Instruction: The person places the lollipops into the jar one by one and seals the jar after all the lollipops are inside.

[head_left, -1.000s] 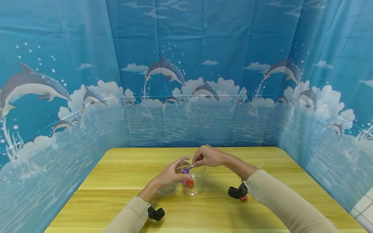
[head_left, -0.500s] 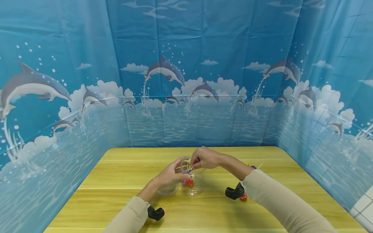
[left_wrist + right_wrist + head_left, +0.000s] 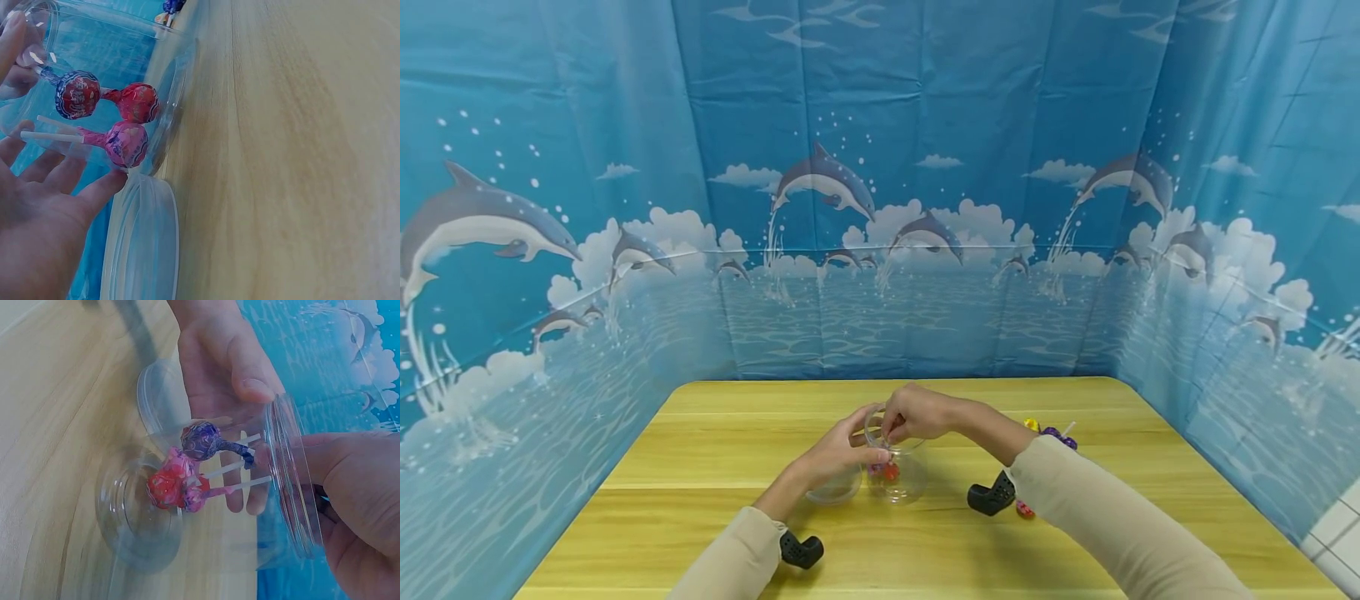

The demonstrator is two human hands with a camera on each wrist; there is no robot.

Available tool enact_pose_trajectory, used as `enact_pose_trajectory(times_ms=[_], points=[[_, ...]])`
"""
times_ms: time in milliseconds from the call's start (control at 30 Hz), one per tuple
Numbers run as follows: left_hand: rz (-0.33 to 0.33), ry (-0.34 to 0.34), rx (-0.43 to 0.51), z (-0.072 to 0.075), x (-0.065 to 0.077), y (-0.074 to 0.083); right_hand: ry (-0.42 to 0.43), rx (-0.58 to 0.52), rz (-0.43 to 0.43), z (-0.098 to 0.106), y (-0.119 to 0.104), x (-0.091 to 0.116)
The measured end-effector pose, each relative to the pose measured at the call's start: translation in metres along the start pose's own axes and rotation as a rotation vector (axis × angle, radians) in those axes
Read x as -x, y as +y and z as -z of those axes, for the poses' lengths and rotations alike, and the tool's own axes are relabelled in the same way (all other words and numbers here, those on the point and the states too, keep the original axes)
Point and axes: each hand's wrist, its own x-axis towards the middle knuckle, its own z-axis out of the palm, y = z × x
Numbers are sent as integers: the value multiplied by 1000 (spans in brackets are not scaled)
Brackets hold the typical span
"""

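Observation:
A clear plastic jar (image 3: 904, 487) stands on the table, its mouth facing up. My left hand (image 3: 841, 447) holds it near the rim, thumb in front and fingers around the far side. My right hand (image 3: 917, 414) is at the mouth, fingertips inside, pinching the stick end of a purple-wrapped lollipop (image 3: 200, 440). That lollipop hangs head down within the jar. Below and beside it lie a red lollipop (image 3: 139, 103) and a pink lollipop (image 3: 127, 145), white sticks pointing toward the mouth. Left of the jar lies a clear round lid (image 3: 150, 240), partly behind my left hand in the head view.
Beside my right forearm lie a yellow lollipop (image 3: 1032, 425), purple lollipops (image 3: 1052, 433) and a red lollipop (image 3: 1025, 509), partly covered by the sleeve. Black wrist mounts (image 3: 802, 552) sit under both wrists. A dolphin-print curtain (image 3: 880, 325) surrounds the wooden table (image 3: 880, 567).
My right hand has moved down and left into the jar's mouth, carrying the purple lollipop in. Lollipops behind the right forearm have come into sight. My left hand has stayed put.

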Motion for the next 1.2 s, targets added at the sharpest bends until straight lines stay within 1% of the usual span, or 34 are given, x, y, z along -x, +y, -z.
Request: enact_pose_trajectory(times_ms=[133, 300, 400, 533, 700, 867, 1033, 1200], points=[[-2, 1, 0, 0, 0, 0, 24, 30, 5, -3, -2, -2], [-33, -8, 16, -1, 0, -1, 57, 88, 29, -9, -2, -4], [-38, -5, 5, -1, 0, -2, 65, 97, 22, -11, -2, -4], [-38, -1, -4, -1, 0, -3, 68, 78, 8, -10, -2, -3], [-48, -11, 10, 0, -1, -3, 69, 55, 9, -6, -3, 0], [-43, -14, 4, -1, 0, -1, 66, 7, 9, -3, -4, 3], [-33, -6, -6, -1, 0, 0, 93, -43, 12, 2, -3, 9], [-18, 9, -13, -1, 0, 1, 140, -45, -2, 11, -3, 19]])
